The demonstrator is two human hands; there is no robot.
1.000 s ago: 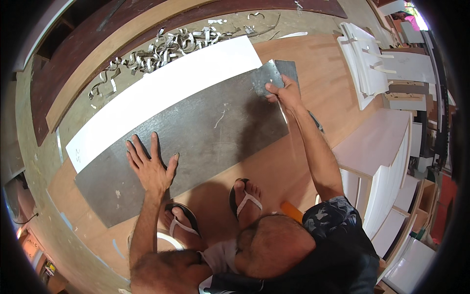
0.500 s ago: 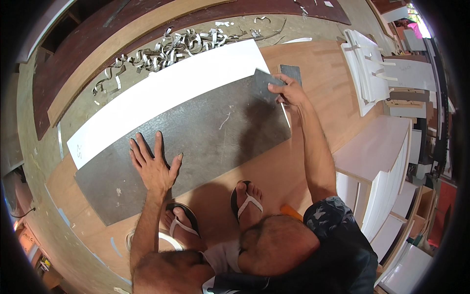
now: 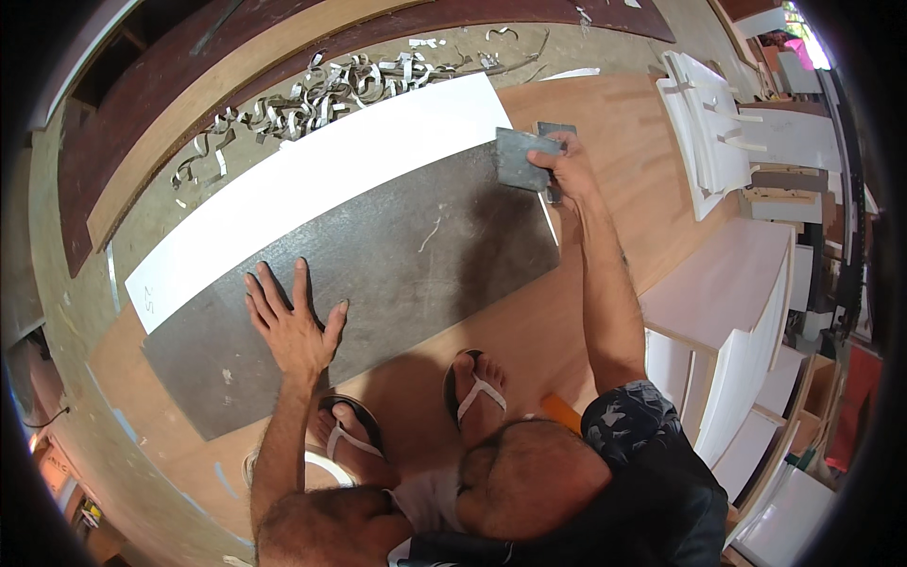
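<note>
A large dark grey panel (image 3: pixel 406 283) lies on a brown plywood sheet, with a white panel (image 3: pixel 312 184) showing along its far side. My left hand (image 3: pixel 291 326) rests flat on the left half of the grey panel, fingers spread. My right hand (image 3: pixel 565 170) grips a small flat grey rectangular piece (image 3: pixel 521 161) between thumb and fingers, over the panel's far right corner. Behind that hand a dark strip-like piece (image 3: pixel 556 128) lies on the plywood, partly hidden. A thin white edge shows along the panel's right end.
Curled white and brown strips (image 3: pixel 350 90) are heaped on the floor beyond the panels. White boards (image 3: pixel 704 132) are stacked at the right, near a white cabinet-like box (image 3: pixel 723 283). My sandalled feet stand on the plywood (image 3: pixel 605 123), close to an orange object (image 3: pixel 562 413).
The small grey piece in my right hand has turned and tilted, showing more of its broad face. My left hand stays in place on the panel.
</note>
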